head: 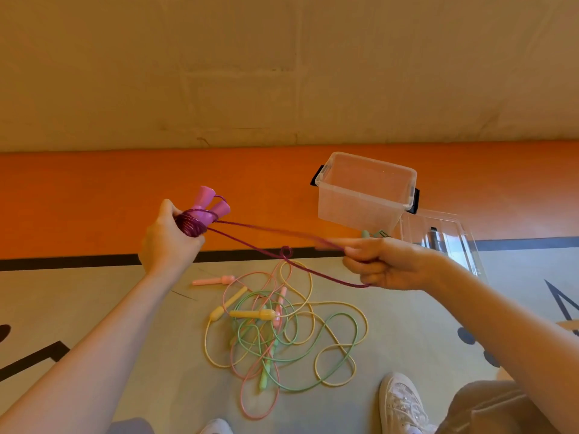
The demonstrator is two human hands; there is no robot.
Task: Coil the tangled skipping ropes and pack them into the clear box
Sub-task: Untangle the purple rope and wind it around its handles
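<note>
My left hand [169, 239] grips a purple skipping rope [200, 219] by its two handles, with several turns of cord wound round them. Two strands of the same cord stretch rightward to my right hand [385, 264], which pinches the loop end; that hand is a little blurred. On the floor below lies a tangle of pink, yellow and green ropes [282, 330] with their handles mixed in. The clear box [365, 191] stands open and empty on the orange floor strip, beyond my right hand.
The box's clear lid [445, 236] lies flat just right of the box. A green handle [366, 234] peeks out beside the box base. My white shoes [402, 402] are at the bottom edge. A wall rises behind the orange strip.
</note>
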